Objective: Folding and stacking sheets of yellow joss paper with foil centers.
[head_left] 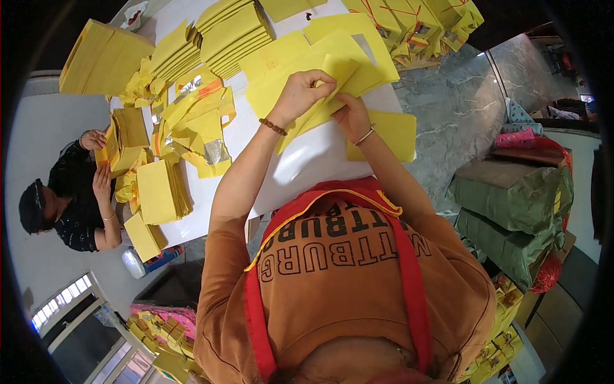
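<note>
My left hand [306,95], with a brown bead bracelet at its wrist, pinches the edge of a folded yellow paper sheet [343,68] over the white table. Close beside it on the right, my right hand [353,118], with a bangle, grips the lower edge of the same sheet; some of its fingers are hidden behind the paper. Under and beyond my hands lie several large loose yellow sheets [265,63], overlapping one another. Another yellow sheet [396,136] rests at the table's right edge, near my right forearm.
Neat stacks of yellow paper [235,35] stand at the back left. Torn yellow wrapping [201,125] lies on the white table [288,182]. Tied yellow bundles [409,25] fill the far right. At the left, a co-worker [77,198] handles a yellow stack. Green-wrapped boxes [505,192] stand right.
</note>
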Motion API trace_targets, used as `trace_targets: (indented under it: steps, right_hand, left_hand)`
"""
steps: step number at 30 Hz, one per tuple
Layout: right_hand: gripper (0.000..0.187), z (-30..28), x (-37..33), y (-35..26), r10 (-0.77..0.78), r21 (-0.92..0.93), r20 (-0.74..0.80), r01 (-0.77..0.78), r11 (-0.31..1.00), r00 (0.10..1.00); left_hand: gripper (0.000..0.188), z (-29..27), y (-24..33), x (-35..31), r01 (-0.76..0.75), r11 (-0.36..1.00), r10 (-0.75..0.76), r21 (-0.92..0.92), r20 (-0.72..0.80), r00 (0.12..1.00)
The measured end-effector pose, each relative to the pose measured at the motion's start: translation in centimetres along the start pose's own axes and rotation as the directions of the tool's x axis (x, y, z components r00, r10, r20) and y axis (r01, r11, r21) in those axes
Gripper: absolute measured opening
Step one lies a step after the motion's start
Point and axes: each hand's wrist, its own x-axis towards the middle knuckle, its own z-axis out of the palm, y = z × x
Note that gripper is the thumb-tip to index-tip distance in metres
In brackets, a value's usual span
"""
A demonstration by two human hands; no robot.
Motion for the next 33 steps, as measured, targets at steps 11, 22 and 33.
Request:
trace_targets:
  steps: [11,22,33]
  right_hand:
    - [0.085,0.6,0.2,0.5,-0.689,-0.706,0.027,0.502,0.500,0.725]
    - [0.041,0.4,0.4,0.0,-0.347,-0.070,-0.285,0.342,0.937,0.893]
    - [0.024,-0.8,0.5,-1.3,-0.048,0.112,-0.176,0.068,0.991,0.983]
  left_hand:
    - [0.010,0.7,-1.8,-1.3,0.174,0.879,-0.235,-0.444,-0.085,0.968]
    - [0.012,2.0,-1.5,-1.9,-0.205,0.957,0.217,0.206,-0.042,0.975]
    - [0.016,2.0,-1.5,-2.1,-0.429,0.813,0.476,0.394,-0.025,0.879]
